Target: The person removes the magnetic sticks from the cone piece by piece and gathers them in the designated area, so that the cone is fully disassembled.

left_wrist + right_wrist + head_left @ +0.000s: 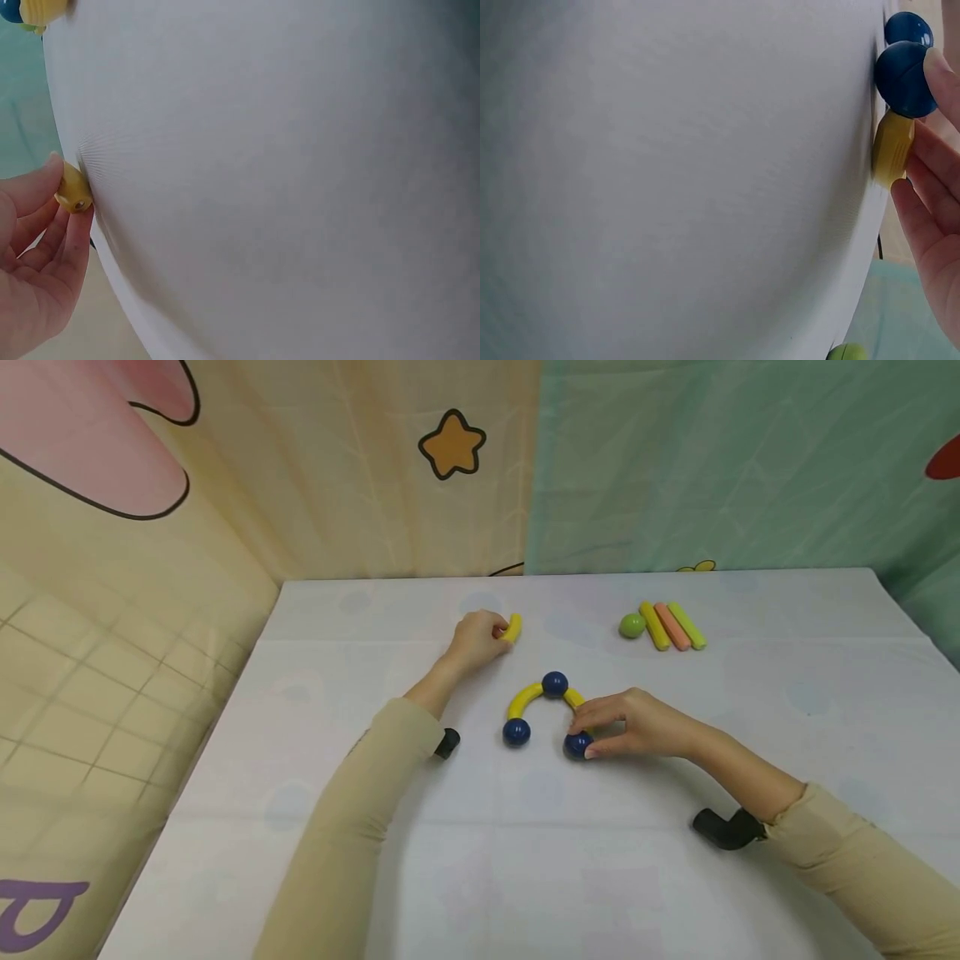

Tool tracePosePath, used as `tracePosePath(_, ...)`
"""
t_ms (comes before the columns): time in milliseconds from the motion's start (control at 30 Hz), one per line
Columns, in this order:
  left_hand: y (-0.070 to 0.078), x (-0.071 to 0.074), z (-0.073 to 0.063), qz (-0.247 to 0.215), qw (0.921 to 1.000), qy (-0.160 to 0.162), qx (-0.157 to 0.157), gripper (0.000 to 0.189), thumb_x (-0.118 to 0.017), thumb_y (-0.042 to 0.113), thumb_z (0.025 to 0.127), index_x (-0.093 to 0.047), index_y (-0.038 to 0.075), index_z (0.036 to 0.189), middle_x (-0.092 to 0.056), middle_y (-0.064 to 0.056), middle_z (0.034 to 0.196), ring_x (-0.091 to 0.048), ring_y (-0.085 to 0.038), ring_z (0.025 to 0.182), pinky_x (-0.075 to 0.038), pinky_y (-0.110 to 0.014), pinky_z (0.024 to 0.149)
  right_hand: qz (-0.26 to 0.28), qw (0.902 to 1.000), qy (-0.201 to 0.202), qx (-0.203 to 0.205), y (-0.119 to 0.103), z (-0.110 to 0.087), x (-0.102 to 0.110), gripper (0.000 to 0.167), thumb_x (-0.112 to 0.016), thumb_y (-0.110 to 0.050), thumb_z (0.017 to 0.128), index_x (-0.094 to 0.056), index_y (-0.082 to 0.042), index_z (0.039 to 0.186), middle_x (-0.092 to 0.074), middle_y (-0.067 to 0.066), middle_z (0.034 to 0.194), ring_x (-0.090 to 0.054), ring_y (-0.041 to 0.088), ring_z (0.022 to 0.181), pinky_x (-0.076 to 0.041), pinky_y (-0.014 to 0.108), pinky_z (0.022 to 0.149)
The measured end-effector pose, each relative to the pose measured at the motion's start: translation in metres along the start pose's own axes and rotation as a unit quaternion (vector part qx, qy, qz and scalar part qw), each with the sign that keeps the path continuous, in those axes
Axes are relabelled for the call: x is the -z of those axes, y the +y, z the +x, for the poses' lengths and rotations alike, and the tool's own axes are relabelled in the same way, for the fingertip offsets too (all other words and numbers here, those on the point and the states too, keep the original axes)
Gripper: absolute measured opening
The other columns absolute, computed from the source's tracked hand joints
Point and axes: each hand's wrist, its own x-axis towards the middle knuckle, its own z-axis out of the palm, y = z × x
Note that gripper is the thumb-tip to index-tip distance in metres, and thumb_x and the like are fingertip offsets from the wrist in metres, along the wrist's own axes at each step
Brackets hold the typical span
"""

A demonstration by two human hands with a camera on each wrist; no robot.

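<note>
My left hand (477, 640) pinches a short curved yellow rod (513, 627) between thumb and fingers, over the table's far half. In the left wrist view a small hole shows in the end of this yellow rod (79, 202). Nearer the middle lies an arch of two curved yellow rods (524, 698) joined by a dark blue ball (555, 683) at the top. A second blue ball (517, 732) caps its left end. My right hand (633, 723) holds the arch's right end, thumb on the blue ball (904, 78) and fingers along the yellow rod (892, 148), which they partly hide.
At the back right sit a green ball (632, 626) and a row of straight rods: yellow (655, 627), orange (672, 627) and lime (687, 625). Black wrist mounts (726, 829) hang under both sleeves. Patterned curtains (390, 485) border the white table (480, 860).
</note>
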Motion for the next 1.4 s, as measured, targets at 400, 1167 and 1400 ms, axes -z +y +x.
tracePosePath(400, 0.002, -0.004, 0.006, 0.03, 0.9994, 0.016, 0.003, 0.03, -0.069, 0.01, 0.084, -0.065, -0.005, 0.11, -0.064, -0.014, 0.092, -0.051, -0.02, 0.082, -0.041, -0.029, 0.075, 0.004, 1.0, 0.002, -0.002, -0.001, -0.001, 0.0, 0.028, -0.073, -0.02, 0.081, -0.07, -0.011, 0.107, -0.067, 0.006, 0.112, -0.057, 0.026, 0.112, -0.044, 0.043, 0.092)
tracePosePath(1167, 0.003, -0.002, 0.001, 0.024, 0.9991, 0.027, 0.021, 0.033, -0.068, 0.014, 0.086, -0.064, -0.003, 0.114, -0.065, -0.013, 0.1, -0.056, -0.023, 0.092, -0.043, -0.032, 0.086, 0.0, 1.0, 0.004, 0.005, 0.0, -0.001, -0.002, 0.029, -0.073, -0.021, 0.082, -0.07, -0.011, 0.108, -0.066, 0.006, 0.112, -0.056, 0.027, 0.114, -0.044, 0.043, 0.092)
tracePosePath(1400, 0.0, 0.006, -0.008, -0.014, 0.9991, 0.029, 0.029, 0.036, -0.068, 0.016, 0.085, -0.062, -0.001, 0.117, -0.064, -0.014, 0.103, -0.057, -0.024, 0.095, -0.043, -0.034, 0.085, -0.003, 1.0, 0.003, 0.001, 0.0, -0.001, -0.001, 0.029, -0.072, -0.023, 0.082, -0.07, -0.011, 0.109, -0.066, 0.006, 0.113, -0.056, 0.026, 0.114, -0.043, 0.043, 0.092)
